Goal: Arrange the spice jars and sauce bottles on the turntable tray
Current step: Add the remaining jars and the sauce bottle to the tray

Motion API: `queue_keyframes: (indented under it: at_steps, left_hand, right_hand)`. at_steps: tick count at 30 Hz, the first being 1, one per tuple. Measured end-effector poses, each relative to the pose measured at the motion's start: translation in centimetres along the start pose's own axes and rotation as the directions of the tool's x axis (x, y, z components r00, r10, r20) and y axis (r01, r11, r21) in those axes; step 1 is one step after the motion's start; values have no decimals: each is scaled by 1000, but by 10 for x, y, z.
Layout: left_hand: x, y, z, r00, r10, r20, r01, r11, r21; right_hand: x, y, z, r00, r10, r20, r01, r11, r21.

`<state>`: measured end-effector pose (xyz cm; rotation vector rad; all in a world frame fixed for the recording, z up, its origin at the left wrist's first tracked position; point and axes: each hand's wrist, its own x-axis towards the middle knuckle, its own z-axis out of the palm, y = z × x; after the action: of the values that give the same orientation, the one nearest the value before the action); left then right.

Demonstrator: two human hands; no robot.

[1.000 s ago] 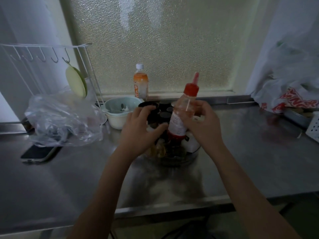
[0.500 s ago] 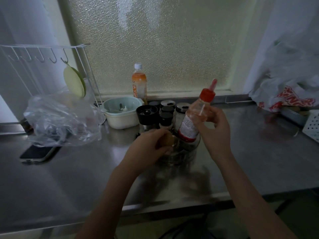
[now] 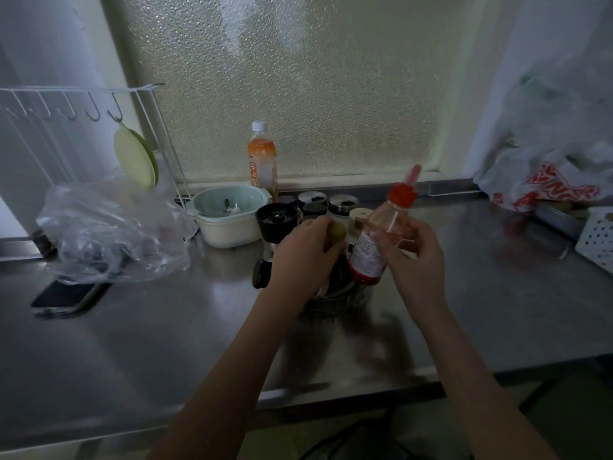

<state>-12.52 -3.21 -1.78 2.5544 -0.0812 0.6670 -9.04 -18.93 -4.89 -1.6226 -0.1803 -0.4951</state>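
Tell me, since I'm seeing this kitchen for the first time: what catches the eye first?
The red-capped sauce bottle, tilted in the right hand over the crowded turntable tray at centre. Beside it, the left hand grips a small yellow-topped jar. Behind stands an orange drink bottle against the frosted window.

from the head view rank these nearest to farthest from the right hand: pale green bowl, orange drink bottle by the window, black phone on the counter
From the right hand, which holds the red-capped sauce bottle:
1. Pale green bowl, to its left, behind the left hand.
2. Orange drink bottle, back left, against the window.
3. Black phone, far left on the steel counter.
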Motion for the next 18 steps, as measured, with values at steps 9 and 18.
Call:
queue_keyframes:
  at_steps: [9,18]
  left_hand:
    - [-39,-36,-2,992,104,-67,-92,983,156]
    - [-54,-46,0,992,-84,-97,98,984,151]
  right_hand:
    - [4,3,2,1000,-27,-2,27,1000,-14]
    - [1,2,10,988,-134,76,137,990,-32]
